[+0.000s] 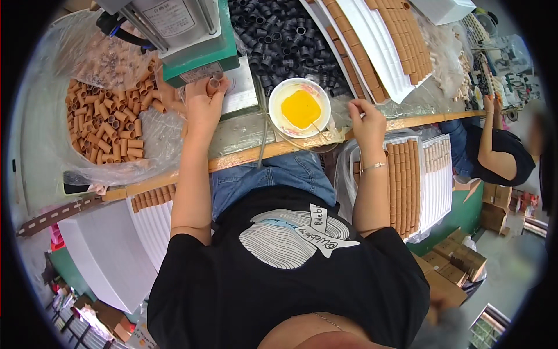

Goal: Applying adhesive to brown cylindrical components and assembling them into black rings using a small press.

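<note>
My left hand (203,107) is closed around a short orange-brown plastic tube (214,86) at the front of a green-and-grey press machine (200,64). Another tube end shows just behind that one, close under the machine's head. Over the table's front edge, to the right of a white bowl (278,119), hangs my right hand (367,121). Its fingers are curled with the tips together, and whatever they may hold is too small to tell. Inside the bowl is a flat yellow piece or layer (301,109).
A heap of orange-brown tubes (110,125) lies on plastic film at left. Black fittings (279,41) fill the area behind the bowl. White trays with rows of brown parts (378,43) stand at back right; more trays (404,180) are below the table edge. Another person (500,145) sits far right.
</note>
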The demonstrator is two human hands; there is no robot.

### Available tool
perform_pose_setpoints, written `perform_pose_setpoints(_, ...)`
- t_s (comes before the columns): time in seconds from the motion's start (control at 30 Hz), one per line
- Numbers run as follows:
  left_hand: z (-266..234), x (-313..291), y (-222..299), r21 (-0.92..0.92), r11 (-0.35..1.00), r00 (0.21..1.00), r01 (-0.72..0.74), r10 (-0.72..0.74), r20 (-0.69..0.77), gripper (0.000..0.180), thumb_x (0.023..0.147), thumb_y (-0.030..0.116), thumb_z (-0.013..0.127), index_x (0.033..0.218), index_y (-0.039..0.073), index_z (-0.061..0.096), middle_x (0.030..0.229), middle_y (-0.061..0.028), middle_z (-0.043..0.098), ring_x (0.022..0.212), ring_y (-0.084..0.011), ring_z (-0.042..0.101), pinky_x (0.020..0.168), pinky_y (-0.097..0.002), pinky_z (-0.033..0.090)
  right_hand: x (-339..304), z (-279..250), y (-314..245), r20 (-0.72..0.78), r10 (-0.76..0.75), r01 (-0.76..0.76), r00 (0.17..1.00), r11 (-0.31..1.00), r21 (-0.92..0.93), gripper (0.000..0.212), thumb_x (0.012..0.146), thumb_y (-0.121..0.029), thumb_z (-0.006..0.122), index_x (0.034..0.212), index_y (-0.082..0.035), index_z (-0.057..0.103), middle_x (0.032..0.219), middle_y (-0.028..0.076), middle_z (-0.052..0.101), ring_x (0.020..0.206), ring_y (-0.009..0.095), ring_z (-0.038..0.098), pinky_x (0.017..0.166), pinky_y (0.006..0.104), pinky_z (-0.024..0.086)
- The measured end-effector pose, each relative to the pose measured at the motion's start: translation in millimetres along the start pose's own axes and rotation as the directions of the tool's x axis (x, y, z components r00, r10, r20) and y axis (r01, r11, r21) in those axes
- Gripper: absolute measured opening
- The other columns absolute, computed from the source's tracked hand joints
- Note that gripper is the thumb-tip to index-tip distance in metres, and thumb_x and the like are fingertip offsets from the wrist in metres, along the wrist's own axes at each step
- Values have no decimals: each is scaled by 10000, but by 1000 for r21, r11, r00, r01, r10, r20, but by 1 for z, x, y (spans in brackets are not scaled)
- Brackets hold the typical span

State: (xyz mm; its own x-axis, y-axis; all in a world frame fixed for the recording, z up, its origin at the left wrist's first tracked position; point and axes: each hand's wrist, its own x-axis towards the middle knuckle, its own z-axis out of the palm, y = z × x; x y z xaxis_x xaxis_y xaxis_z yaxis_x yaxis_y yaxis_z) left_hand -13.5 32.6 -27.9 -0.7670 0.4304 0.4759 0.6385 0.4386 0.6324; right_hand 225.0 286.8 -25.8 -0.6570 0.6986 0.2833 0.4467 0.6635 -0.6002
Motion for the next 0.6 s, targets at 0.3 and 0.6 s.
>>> perform_pose_setpoints(0.3,-172,-119,-35,-761,353,800,544,-492,344,197,872,128,638,1020,34,548,857,-120,637,824,-223,623,758,-325,503,19,17,-6,195,-278,332,940,875,-351,289,801,-59,537,1003,-193,693,1125,29,619,806,295,665,684,403,527)
perform_pose_setpoints(0.6,-237,-420,-146,138,135,138,981,-990,-9,257,792,232,678,895,8,607,778,-124,625,733,-223,611,670,-342,499,20,18,0,138,-293,322,946,898,-301,95,843,-148,637,934,-132,657,1005,42,629,790,290,645,670,389,510)
